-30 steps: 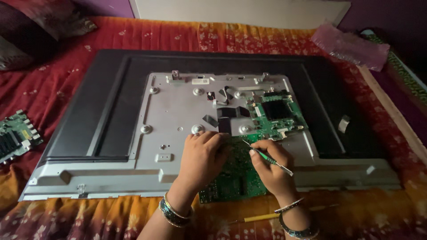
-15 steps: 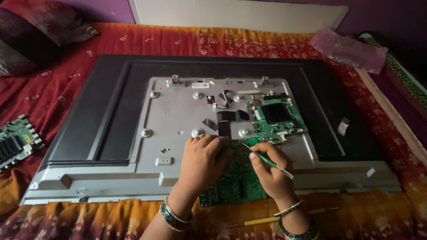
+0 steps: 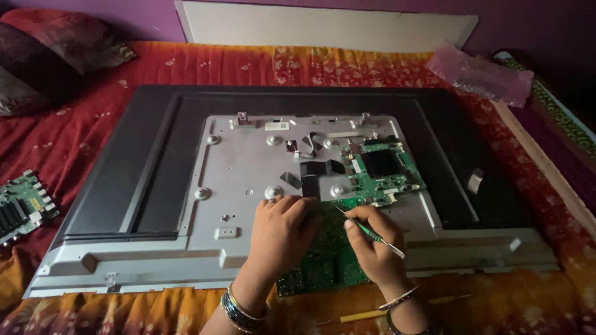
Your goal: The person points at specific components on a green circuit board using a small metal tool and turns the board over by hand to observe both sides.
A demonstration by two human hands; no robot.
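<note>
Right hand [image 3: 372, 248] and green screwdriver [image 3: 370, 232] slightly nearer the left hand [image 3: 282, 232].

Large flat black television panel [image 3: 155, 155], face down, centre of red bedspread. Small white rectangular label [image 3: 277, 126] on far grey metal backplate. Crumpled pink plastic bag [image 3: 481, 74], far right.

Circuit board [image 3: 326, 260] on panel [image 3: 248, 180] — spare board [image 3: 22, 205] far left, pillow [image 3: 56, 56] behind.

Spare circuit board [image 3: 23, 205] left; pink plastic bag [image 3: 481, 73]; yellow-handled screwdriver [image 3: 363, 316].
</note>
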